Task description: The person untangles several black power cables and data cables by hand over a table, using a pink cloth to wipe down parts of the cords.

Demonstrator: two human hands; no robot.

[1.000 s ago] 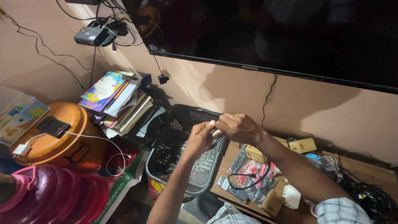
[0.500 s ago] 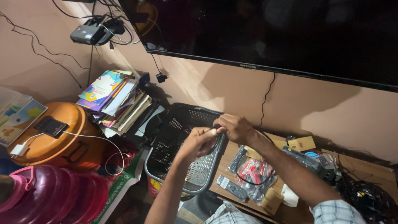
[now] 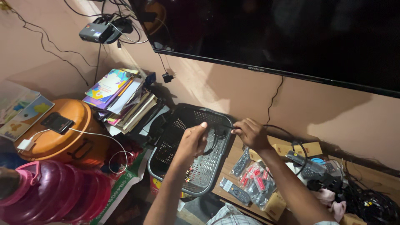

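My left hand (image 3: 194, 140) and my right hand (image 3: 250, 132) both pinch a thin black cable (image 3: 219, 136) above a dark plastic mesh basket (image 3: 175, 129). The cable stretches between the two hands, sags in a loop under them, and runs on to the right past my right hand (image 3: 287, 134). The hands are a short way apart, the left over the basket's middle, the right over its right rim.
A wooden table (image 3: 233, 175) holds remote controls (image 3: 235, 192), a clear bag with red items (image 3: 256, 179), small cardboard boxes and tangled cables (image 3: 371, 204). A stack of books (image 3: 121, 98), an orange container with a phone on it (image 3: 58, 133), a pink jug (image 3: 54, 191) and a large television (image 3: 283, 33) surround them.
My hands have moved apart, drawing the cable out between them. The view has shifted slightly to the right.
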